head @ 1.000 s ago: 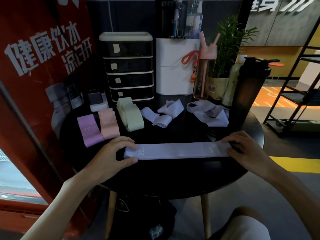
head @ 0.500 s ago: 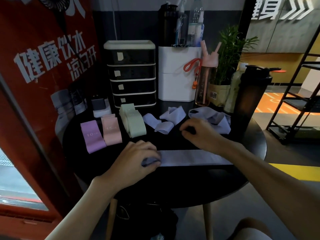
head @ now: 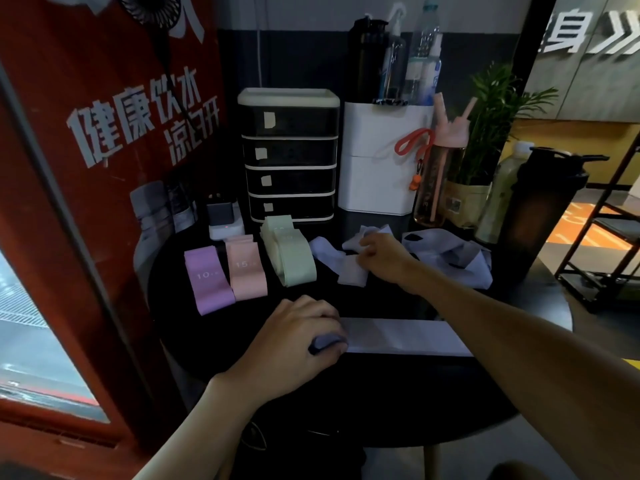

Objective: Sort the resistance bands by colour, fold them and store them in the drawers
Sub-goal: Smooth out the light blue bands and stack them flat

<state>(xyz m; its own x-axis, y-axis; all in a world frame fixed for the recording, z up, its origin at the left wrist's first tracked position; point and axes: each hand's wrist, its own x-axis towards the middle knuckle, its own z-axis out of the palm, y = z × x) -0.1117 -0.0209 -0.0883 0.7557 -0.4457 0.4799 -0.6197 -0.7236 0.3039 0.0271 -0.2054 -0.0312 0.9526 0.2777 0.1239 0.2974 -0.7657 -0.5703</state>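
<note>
A: Where's the flat pale-lilac fabric band (head: 405, 336)?
B: At the front of the round black bench (head: 381, 393), the left hand (head: 294, 341) with fingers curled round its end. The right hand (head: 388, 259) fingers pinch the crumpled lilac band (head: 349, 273) beyond it. The stacked green bands (head: 296, 259) lie before the black drawer unit (head: 289, 168).

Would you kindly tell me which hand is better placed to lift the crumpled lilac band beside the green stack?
The right hand holds the crumpled band, while the left hand grips an end of the flat band.
</note>
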